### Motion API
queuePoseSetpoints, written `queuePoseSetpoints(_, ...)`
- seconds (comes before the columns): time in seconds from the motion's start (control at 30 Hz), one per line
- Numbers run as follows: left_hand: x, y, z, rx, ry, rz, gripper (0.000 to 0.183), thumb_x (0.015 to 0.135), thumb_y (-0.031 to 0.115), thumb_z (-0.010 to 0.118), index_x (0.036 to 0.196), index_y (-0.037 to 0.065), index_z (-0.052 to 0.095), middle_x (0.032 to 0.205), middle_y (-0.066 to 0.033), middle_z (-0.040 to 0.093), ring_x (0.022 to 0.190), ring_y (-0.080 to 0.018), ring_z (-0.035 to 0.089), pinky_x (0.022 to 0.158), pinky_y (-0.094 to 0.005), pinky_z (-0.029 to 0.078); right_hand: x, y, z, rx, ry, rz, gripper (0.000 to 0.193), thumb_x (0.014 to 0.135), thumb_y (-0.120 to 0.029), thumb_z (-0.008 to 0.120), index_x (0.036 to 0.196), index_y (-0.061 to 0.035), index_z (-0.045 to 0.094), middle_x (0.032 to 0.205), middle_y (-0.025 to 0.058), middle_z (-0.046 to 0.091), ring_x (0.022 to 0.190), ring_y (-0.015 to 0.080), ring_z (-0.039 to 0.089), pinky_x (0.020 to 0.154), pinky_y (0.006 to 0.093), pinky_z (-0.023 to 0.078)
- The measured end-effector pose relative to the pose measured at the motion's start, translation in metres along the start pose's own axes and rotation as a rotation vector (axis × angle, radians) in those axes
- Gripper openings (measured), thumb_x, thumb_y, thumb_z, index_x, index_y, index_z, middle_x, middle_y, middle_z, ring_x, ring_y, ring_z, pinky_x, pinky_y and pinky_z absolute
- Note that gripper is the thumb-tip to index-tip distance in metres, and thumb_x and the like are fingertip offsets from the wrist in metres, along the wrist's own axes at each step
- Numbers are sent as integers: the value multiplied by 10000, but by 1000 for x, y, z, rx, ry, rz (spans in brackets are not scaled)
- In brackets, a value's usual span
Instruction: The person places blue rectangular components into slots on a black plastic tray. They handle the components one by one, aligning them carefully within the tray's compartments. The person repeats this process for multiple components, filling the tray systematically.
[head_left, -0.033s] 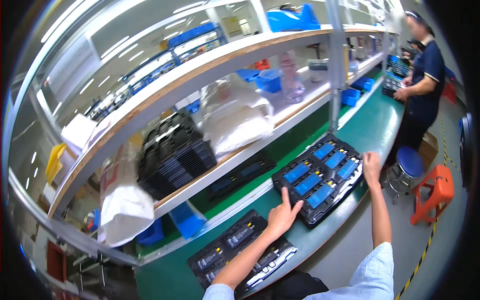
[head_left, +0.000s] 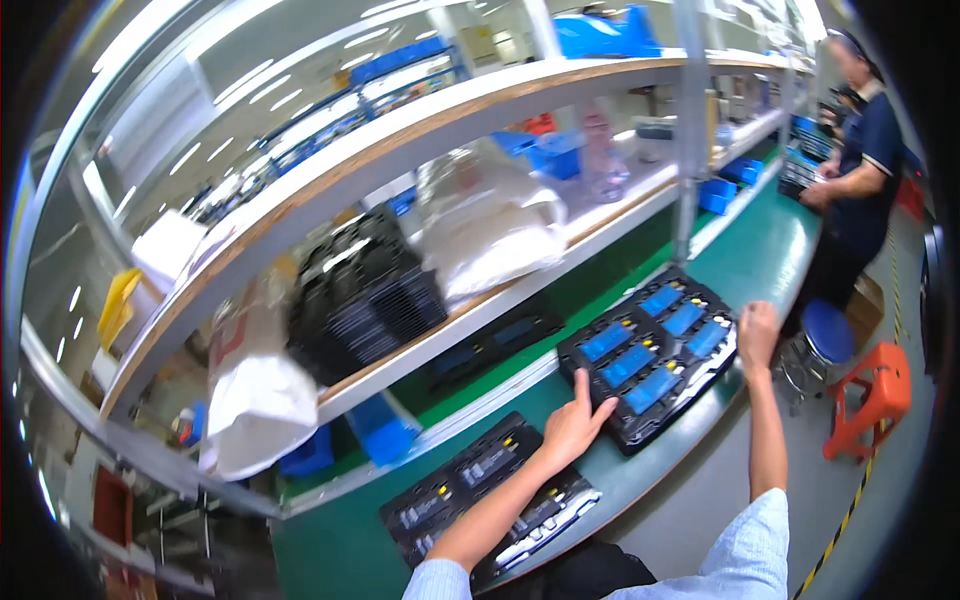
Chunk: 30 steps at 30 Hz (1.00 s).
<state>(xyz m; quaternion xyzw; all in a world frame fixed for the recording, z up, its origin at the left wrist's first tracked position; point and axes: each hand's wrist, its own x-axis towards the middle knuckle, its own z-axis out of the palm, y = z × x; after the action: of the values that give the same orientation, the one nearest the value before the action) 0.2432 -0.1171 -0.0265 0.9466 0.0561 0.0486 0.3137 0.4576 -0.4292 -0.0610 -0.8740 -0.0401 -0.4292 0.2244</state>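
A black moulded tray (head_left: 650,415) with several blue rectangular parts (head_left: 627,366), each with a small yellow tip, lies on the green bench in front of me. My left hand (head_left: 574,430) is at its left end, index finger stretched and thumb apart, seemingly touching the rim; its other fingers are hidden. Curled fingers of my right hand (head_left: 757,335) close at the tray's right edge; their tips cannot be seen. Beneath my left forearm, a second black tray (head_left: 480,455) holds dark grey parts with yellow tips and is partly covered.
Above the bench (head_left: 330,540) runs a shelf with stacked black trays (head_left: 370,300), a clear plastic bag (head_left: 485,225) and a blue bin (head_left: 555,155). A person (head_left: 860,180) works at the far right. A blue round stool (head_left: 828,332) and an orange stool (head_left: 870,400) stand on the floor.
The whole view has shifted slightly, so the shelf and trays appear a little further right. Both hands stay at the ends of the tray with blue parts.
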Motion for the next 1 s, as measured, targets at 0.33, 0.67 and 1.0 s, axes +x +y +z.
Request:
queuePoseSetpoints(0.33,-44,-143,-115,127,735,128,399,795,113,638,1172,32,538,1074,-137,535,1025,-325,519,884,-436,419,-108,-217,-83,763,-145,-682,253,710,-17,728,721,-57,479,705,117,504,625,300,493,552,409,368)
queuePoseSetpoints(0.67,-152,-287,-143,-397,925,-578,699,740,326,807,1223,-49,470,922,-120,590,755,-159,578,597,-277,468,-165,-347,18,645,-692,-559,275,831,-209,649,685,6,559,685,199,620,607,379,614,585,467,488)
queuePoseSetpoints(1.0,-152,-296,-152,-791,835,-595,368,802,202,764,1033,-10,571,749,-41,643,610,-81,559,505,-238,444,-172,-349,50,557,-694,-424,259,821,-174,593,638,-9,513,651,196,602,575,388,599,562,486,471)
